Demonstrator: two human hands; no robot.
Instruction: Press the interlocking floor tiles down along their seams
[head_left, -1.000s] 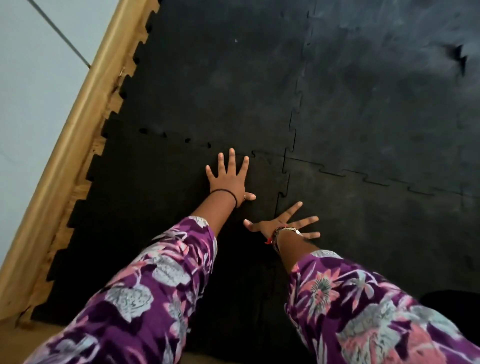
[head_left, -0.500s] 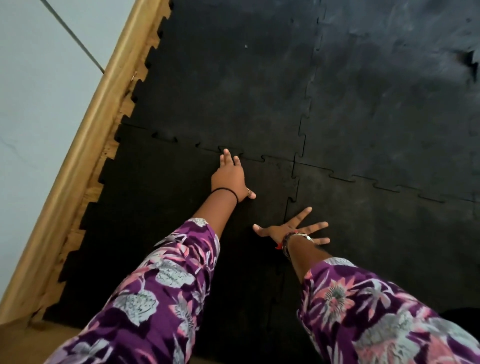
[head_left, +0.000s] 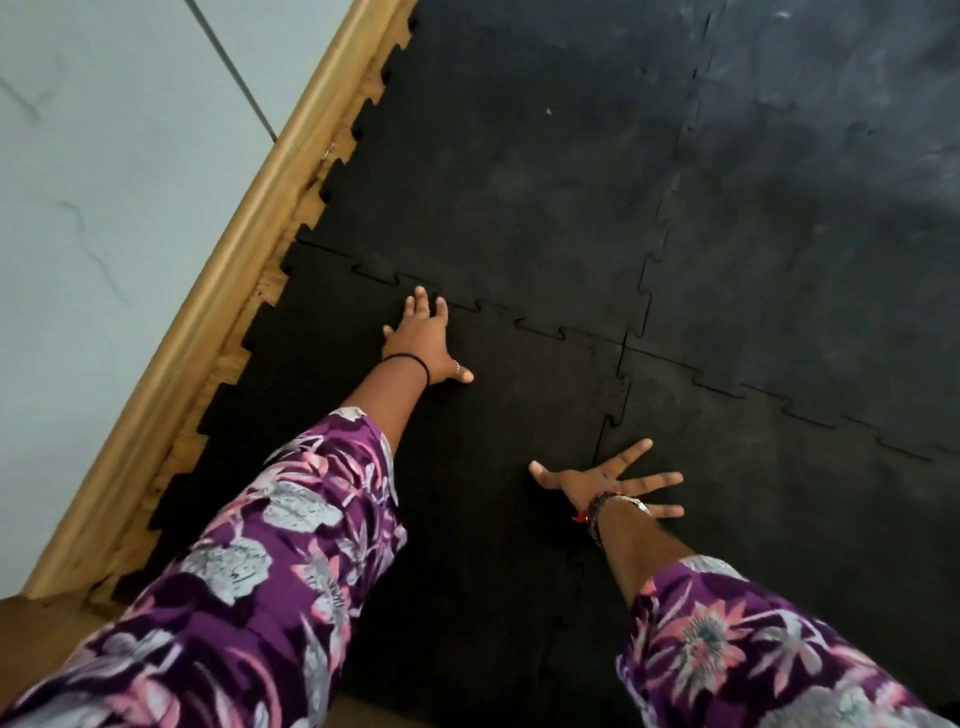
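Black interlocking floor tiles (head_left: 519, 182) cover the floor, joined by jigsaw-toothed seams. One seam (head_left: 540, 325) runs left to right across the middle, another (head_left: 654, 249) runs away from me, and they cross near the centre. My left hand (head_left: 423, 340) lies flat on the near-left tile, fingers together, their tips touching the horizontal seam. My right hand (head_left: 608, 483) rests palm down with fingers spread wide on the near tiles, straddling the lower stretch of the lengthwise seam (head_left: 610, 415). Neither hand holds anything.
A wooden skirting board (head_left: 249, 218) runs diagonally along the left edge, with bare wood floor (head_left: 228, 358) showing between it and the tiles' toothed edge. Beyond it is a pale wall (head_left: 104, 156). Purple flowered sleeves (head_left: 249, 571) cover both forearms.
My left hand has slid to the left along the horizontal seam, its fingers drawn together from a spread pose. My right hand has stayed spread on the near seam.
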